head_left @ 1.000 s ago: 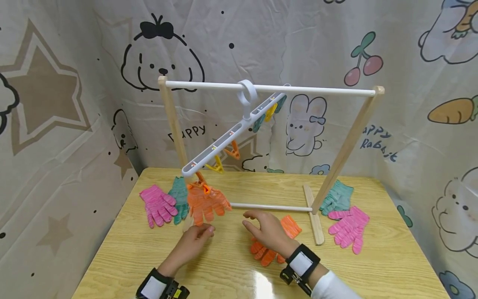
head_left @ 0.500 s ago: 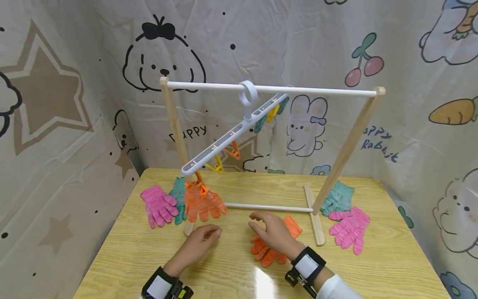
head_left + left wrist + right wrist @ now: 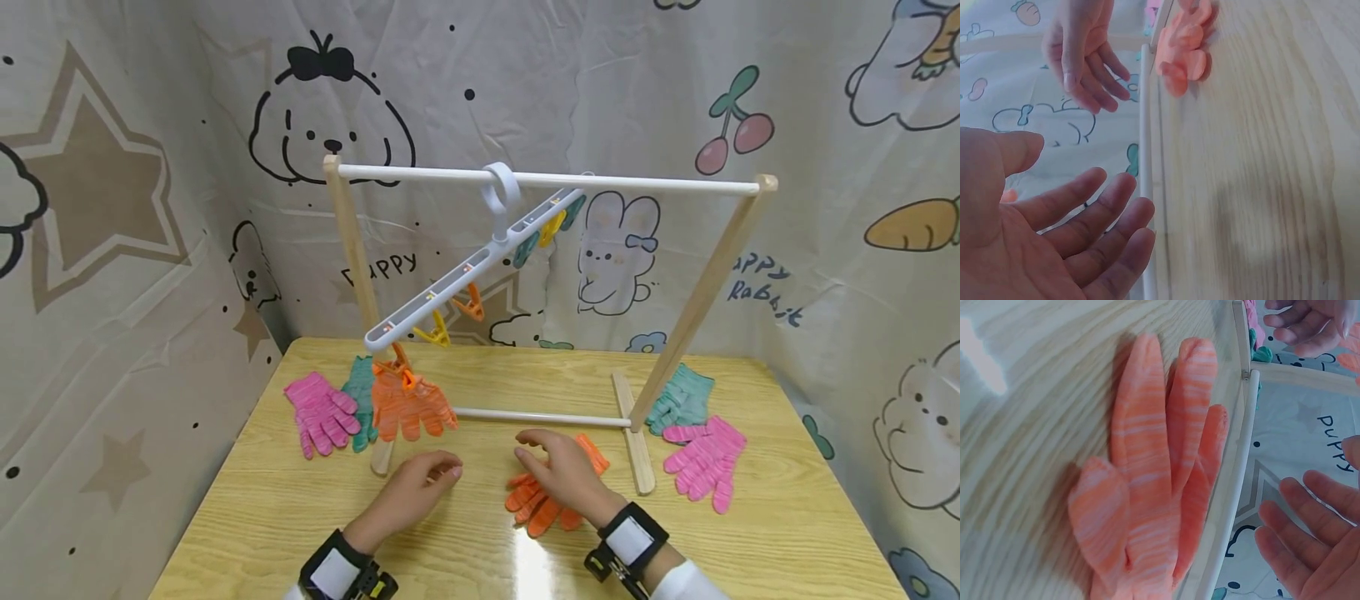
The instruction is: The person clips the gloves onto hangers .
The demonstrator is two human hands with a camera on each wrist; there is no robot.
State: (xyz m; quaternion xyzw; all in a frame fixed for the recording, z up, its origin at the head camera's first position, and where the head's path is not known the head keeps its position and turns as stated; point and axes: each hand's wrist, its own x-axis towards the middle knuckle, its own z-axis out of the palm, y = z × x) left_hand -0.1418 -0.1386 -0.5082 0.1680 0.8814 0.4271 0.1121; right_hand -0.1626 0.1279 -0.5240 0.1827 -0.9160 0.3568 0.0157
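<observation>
In the head view an orange glove (image 3: 411, 407) hangs by an orange clothespin (image 3: 402, 363) from the near end of a grey clip hanger (image 3: 442, 292). Below and to the right of it my left hand (image 3: 414, 490) is held over the table, fingers loosely bent and nothing in them. My right hand (image 3: 567, 472) hovers above a second orange glove (image 3: 542, 505) lying on the table and hides part of it. The right wrist view shows that striped glove (image 3: 1147, 481) apart from my relaxed right fingers (image 3: 1285, 556). Loosely spread left fingers (image 3: 1104, 231) appear in the left wrist view.
The hanger hooks over the white rod (image 3: 637, 182) of a wooden stand (image 3: 697, 308). Yellow (image 3: 433, 330) and other clothespins hang along it. Pink (image 3: 322, 412) and green gloves (image 3: 362, 400) lie at left; another green (image 3: 681, 398) and pink glove (image 3: 708, 460) lie at right.
My left hand has come away from the hanging glove's fingers and moved right and slightly down. The glove has swung a little left and steadied. My right hand has shifted right over the lying glove.
</observation>
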